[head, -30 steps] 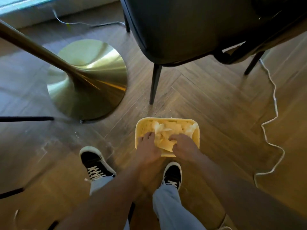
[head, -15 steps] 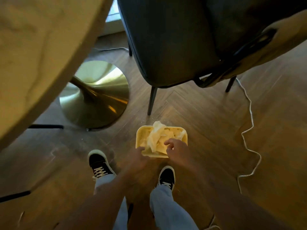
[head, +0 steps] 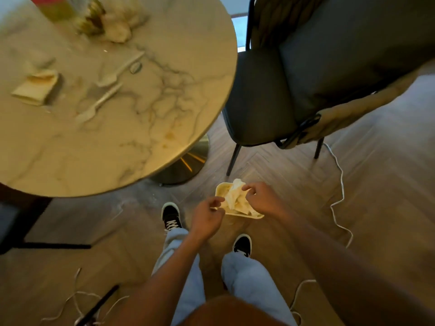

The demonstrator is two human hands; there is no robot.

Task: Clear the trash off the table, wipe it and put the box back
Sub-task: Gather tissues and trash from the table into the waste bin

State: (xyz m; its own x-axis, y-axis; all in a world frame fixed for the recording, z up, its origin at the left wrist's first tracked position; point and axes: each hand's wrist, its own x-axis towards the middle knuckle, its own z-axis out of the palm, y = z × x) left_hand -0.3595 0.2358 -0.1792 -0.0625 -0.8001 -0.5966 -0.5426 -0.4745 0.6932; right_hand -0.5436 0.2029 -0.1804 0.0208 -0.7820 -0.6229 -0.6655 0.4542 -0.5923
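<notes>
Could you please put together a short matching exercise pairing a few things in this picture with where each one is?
Things:
1. yellow tray
2. plastic spoons
3. white cable
4. folded napkin

Places:
A. on the floor to the right of the chair legs
B. near the left edge of the table
C. on the floor in front of the shoes, with crumpled tissue in it
D. in the middle of the tabletop

Pairs: 1-C, 2-D, 3-A, 4-B
</notes>
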